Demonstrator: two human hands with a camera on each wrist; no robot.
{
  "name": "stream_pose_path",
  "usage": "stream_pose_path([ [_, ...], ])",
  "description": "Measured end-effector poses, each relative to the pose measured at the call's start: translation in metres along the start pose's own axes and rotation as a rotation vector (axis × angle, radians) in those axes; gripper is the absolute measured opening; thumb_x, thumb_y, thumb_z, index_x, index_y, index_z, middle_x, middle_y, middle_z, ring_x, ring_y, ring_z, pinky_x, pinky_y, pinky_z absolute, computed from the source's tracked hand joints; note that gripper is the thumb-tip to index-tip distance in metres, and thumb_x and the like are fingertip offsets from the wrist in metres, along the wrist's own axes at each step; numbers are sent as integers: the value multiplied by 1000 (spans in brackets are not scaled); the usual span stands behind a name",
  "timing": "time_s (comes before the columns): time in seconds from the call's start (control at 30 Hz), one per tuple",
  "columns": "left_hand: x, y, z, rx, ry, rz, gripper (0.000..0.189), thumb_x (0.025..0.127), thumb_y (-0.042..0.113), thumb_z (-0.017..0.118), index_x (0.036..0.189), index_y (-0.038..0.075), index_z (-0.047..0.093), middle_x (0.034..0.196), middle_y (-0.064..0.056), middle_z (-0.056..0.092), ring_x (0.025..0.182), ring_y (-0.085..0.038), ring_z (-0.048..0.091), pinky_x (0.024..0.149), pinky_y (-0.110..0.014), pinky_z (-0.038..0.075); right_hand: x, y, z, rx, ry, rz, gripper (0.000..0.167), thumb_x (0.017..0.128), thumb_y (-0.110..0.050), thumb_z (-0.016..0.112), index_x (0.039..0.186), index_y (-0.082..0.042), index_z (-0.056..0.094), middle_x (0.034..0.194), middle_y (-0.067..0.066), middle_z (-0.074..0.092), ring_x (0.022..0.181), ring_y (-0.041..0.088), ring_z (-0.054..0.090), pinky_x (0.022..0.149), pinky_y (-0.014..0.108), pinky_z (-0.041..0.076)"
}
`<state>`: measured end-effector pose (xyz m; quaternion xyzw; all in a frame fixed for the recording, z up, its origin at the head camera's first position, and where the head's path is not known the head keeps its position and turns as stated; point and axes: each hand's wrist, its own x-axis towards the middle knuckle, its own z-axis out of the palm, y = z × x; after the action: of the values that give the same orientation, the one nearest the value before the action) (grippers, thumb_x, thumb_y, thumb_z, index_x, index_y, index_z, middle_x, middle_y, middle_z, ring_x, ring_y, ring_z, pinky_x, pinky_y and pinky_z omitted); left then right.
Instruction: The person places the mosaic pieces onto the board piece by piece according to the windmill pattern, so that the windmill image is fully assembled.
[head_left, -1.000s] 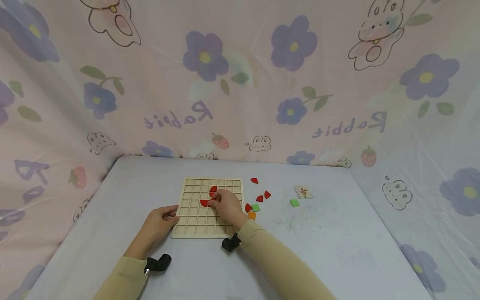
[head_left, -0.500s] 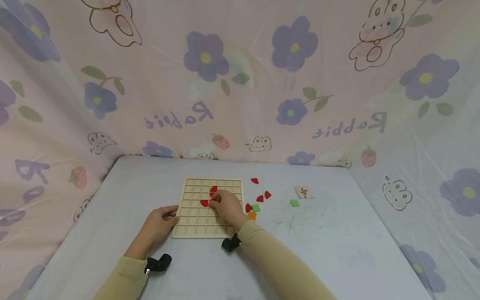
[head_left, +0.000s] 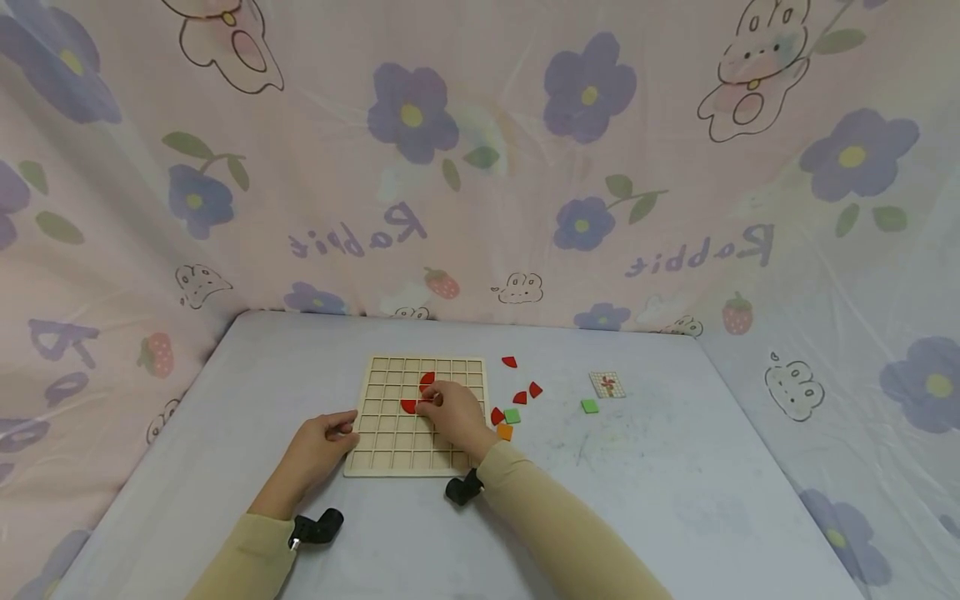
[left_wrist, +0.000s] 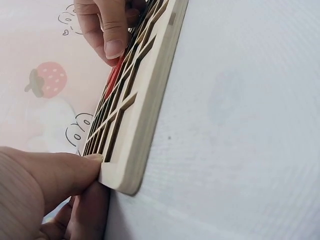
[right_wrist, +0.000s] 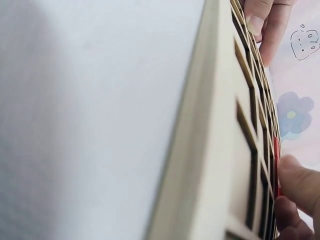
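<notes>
A square wooden grid board (head_left: 390, 461) lies on the table. My left hand (head_left: 318, 446) grips its left edge; in the left wrist view the thumb (left_wrist: 75, 172) lies on the rim and the fingers are lower down. Over the board's middle, my right hand (head_left: 455, 414) pinches a red quarter-circle tile (right_wrist: 279, 191), mostly hidden by thumb and fingertips. Beside those fingertips a red quarter-circle tile (head_left: 408, 406) sits in a cell, and another red tile (head_left: 427, 378) lies just behind, partly covered by the hand.
Right of the board lie several loose red quarter-circle tiles (head_left: 520, 397), a green square (head_left: 512, 416) and an orange tile (head_left: 505, 432). Farther right are a second green square (head_left: 590, 406) and a small card (head_left: 607, 384) with a gridded red pattern. A printed curtain (head_left: 480, 208) hangs behind.
Almost nothing differs. The right hand shifts very slightly at the same cells, while the left hand and the board stay put.
</notes>
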<state>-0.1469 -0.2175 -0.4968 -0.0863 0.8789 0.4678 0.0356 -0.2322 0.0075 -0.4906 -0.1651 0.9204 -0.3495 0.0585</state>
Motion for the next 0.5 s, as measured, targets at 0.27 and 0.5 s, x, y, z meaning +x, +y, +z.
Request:
stream_pose_path([
  [0.27,2,-1,2,7,2,-3,44,90,10,66,132,-1,57,108,-11,59,93,-21,55,74,-30,46,0,1,-1,-16,-11,14,16,87,-30,73,98,-19,71,77,-10,58,70,11,52,62,25,44],
  [0.5,0,0,1,-3,0,-9,44,90,9,67,131,-2,58,109,-12,59,93,-22,55,75,-33,47,0,-2,-1,-14,-3,8,16,87,-28,73,99,-18,71,78,-10,59,70,11,52,62,25,44],
])
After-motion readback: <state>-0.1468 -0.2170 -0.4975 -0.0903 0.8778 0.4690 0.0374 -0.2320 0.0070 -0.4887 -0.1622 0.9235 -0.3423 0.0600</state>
